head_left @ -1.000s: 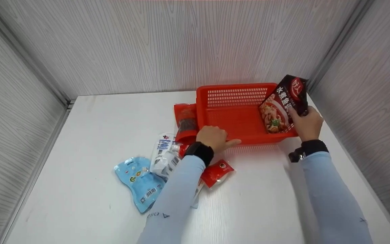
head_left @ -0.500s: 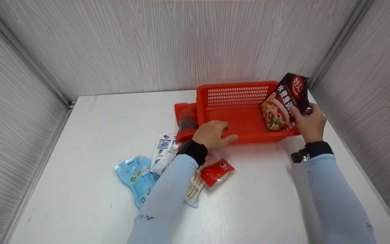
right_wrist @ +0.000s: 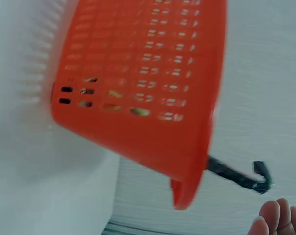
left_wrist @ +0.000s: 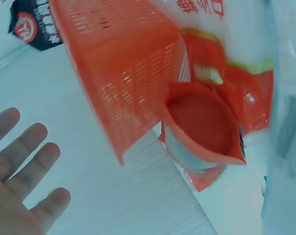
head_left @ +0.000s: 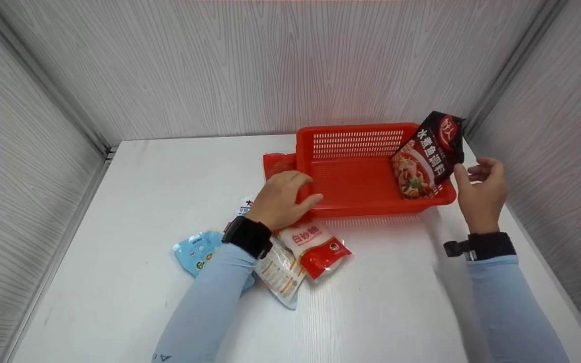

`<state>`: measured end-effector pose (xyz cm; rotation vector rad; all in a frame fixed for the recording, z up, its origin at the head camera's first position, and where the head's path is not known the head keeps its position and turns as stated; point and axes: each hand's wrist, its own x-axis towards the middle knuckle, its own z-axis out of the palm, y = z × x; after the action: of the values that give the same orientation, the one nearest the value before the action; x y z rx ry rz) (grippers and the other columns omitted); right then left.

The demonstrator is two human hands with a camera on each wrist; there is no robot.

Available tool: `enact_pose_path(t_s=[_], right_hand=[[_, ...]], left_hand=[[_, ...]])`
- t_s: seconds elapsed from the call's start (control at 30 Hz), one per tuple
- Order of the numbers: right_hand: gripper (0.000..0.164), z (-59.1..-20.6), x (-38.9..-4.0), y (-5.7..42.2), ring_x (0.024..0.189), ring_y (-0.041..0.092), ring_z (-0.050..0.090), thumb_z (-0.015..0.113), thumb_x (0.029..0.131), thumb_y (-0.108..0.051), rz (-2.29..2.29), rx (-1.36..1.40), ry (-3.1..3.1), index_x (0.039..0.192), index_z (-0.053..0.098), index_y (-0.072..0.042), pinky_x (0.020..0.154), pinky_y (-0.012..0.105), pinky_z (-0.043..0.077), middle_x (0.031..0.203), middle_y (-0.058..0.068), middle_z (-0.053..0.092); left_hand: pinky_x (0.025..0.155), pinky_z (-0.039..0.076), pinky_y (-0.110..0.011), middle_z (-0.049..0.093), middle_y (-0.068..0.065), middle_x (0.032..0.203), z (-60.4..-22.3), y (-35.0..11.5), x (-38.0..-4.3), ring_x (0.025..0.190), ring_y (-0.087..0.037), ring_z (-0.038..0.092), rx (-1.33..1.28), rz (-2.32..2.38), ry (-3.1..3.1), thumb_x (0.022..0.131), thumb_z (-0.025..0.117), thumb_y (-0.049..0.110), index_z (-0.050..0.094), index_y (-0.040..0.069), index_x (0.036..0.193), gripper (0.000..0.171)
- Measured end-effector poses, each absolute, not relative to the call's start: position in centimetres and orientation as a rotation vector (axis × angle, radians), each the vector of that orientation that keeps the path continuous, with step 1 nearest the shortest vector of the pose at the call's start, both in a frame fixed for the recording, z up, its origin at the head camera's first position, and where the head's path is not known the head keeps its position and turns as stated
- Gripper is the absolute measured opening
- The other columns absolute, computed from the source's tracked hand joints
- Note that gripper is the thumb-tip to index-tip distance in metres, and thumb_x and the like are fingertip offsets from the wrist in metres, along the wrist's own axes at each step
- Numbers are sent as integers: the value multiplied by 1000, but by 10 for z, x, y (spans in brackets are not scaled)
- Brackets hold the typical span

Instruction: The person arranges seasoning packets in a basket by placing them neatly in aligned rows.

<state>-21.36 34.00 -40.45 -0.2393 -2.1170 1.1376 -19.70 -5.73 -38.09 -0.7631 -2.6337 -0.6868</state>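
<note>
A black seasoning packet [head_left: 421,156] with a dish picture stands leaning in the right end of the red plastic basket [head_left: 366,205]. My right hand [head_left: 482,194] is just right of that packet, fingers loosely bent, holding nothing. Over the basket's near left corner is my left hand [head_left: 280,201], its fingers spread in the left wrist view and nothing held. Below it lie a white-and-red sugar bag [head_left: 315,247] and a white packet with orange print [head_left: 280,272]. A red pouch [head_left: 278,162] beside the basket is partly hidden by my left hand.
A light blue pouch [head_left: 197,252] lies left of the packets, partly covered by my left sleeve. The white table [head_left: 119,227] is bounded by grey wood-grain panels at the back and both sides. The basket stands close to the back panel [head_left: 250,70].
My right hand has let go of the black seasoning packet and drawn back to the right. My left hand has left the basket's near rim and moved left over the packets.
</note>
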Motion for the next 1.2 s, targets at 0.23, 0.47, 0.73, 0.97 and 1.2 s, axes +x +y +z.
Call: enact_pose_path(t_s=[0.23, 0.47, 0.73, 0.97, 1.2], right_hand=[[34, -401, -182, 310, 71, 9, 52, 65, 84, -31, 1079, 27, -2199, 100, 54, -3, 59, 18, 40, 81, 1, 56], [33, -405, -159, 280, 71, 10, 53, 66, 83, -31, 1136, 276, -2351, 99, 54, -5, 59, 16, 45, 82, -1, 59], [42, -414, -151, 258, 78, 17, 53, 63, 83, -43, 1341, 318, -2601, 104, 57, -7, 68, 25, 48, 88, 1, 60], [53, -429, -152, 243, 85, 22, 53, 62, 82, -47, 1503, 289, -2817, 112, 56, -4, 72, 33, 48, 94, 5, 58], [61, -441, -150, 226, 93, 24, 50, 63, 78, -53, 1438, 290, -2920, 120, 51, -10, 76, 35, 47, 106, 8, 55]], left_hand=[[90, 41, -25, 59, 9, 109, -373, -94, -170, 100, -4, 50, -706, -806, -2435, 88, 51, 49, 59, 17, 111, 40], [88, 43, -25, 58, 7, 113, -383, -105, -147, 105, -4, 50, -668, -857, -2395, 87, 57, 41, 58, 16, 115, 38], [90, 42, -28, 56, 6, 117, -393, -109, -121, 111, -5, 47, -630, -871, -2422, 87, 60, 37, 56, 16, 120, 40], [90, 43, -27, 55, 4, 121, -405, -107, -103, 114, -4, 45, -591, -910, -2437, 86, 61, 35, 53, 18, 124, 42], [91, 42, -28, 53, 8, 122, -419, -102, -94, 115, -5, 45, -574, -953, -2484, 88, 60, 35, 51, 18, 125, 41]])
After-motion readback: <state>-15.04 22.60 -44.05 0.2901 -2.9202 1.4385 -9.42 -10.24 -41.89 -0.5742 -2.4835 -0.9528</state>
